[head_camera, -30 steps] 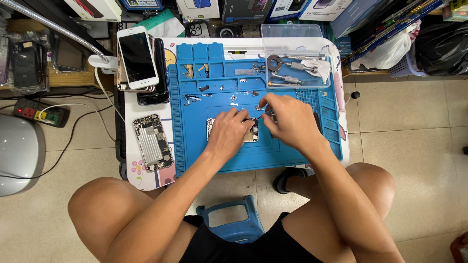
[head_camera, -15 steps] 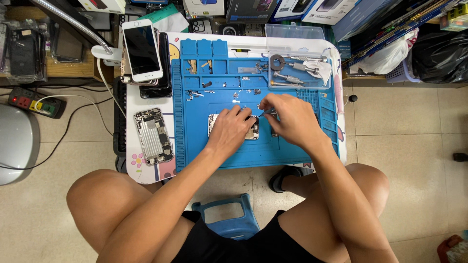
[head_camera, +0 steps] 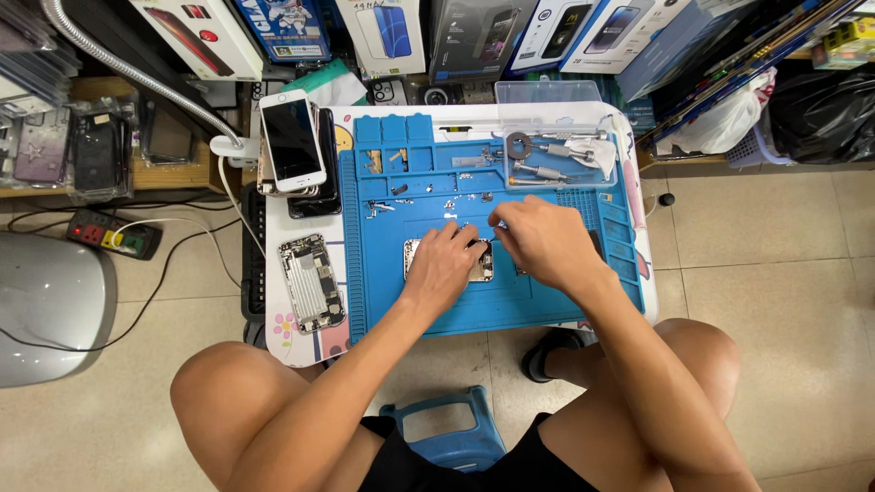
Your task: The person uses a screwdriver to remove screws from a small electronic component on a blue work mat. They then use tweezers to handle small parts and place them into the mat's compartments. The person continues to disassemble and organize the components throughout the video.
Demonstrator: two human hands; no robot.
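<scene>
A small opened phone (head_camera: pixel 481 266) lies on the blue work mat (head_camera: pixel 510 310). My left hand (head_camera: pixel 445 266) rests on top of it, fingers curled over its body and hiding most of it. Just to its right, my right hand (head_camera: pixel 540 241) pinches a thin metal tool (head_camera: pixel 493 239). The tool's tip points left at the phone's upper edge. Tiny screws and small parts (head_camera: pixel 378 208) lie scattered on the mat above the hands.
The mat covers a small white table (head_camera: pixel 301 351). A stripped phone housing (head_camera: pixel 312 282) and a stack of phones (head_camera: pixel 292 141) sit at its left, a clear tray of tools (head_camera: pixel 556 155) at the back right. A blue stool (head_camera: pixel 447 428) stands between my knees; a power strip (head_camera: pixel 114 237) lies on the floor.
Both hands stay on the phone with only small finger movements. The view has shifted slightly.
</scene>
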